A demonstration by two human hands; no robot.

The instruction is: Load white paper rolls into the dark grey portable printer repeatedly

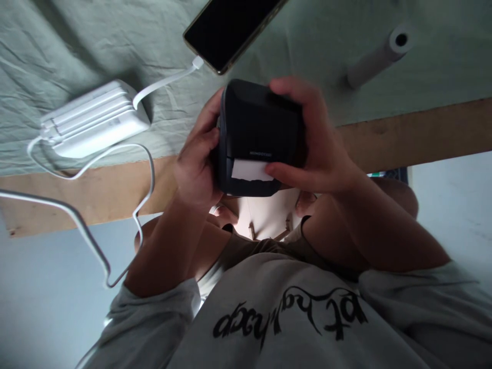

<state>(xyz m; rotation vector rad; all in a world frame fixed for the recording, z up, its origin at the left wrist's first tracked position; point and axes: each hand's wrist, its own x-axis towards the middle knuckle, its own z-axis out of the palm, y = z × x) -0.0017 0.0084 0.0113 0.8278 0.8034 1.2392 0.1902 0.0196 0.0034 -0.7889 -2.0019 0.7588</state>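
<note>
Both my hands hold a small black box-shaped printer [258, 128] just above the table's near edge. My left hand [196, 159] grips its left side, fingers curled around the edge. Wrapped over the top right corner is my right hand [319, 148], its thumb lying on the white paper strip [248, 170] that sticks out of the printer's front slot. The printer hides my fingertips on its far side.
A green cloth [77, 46] covers the table, with a bare wooden edge [423, 133] in front. On the cloth lie a dark phone [226, 28], a white cable [165, 82] from it to a white power bank [94, 118], and a paper roll [378, 56].
</note>
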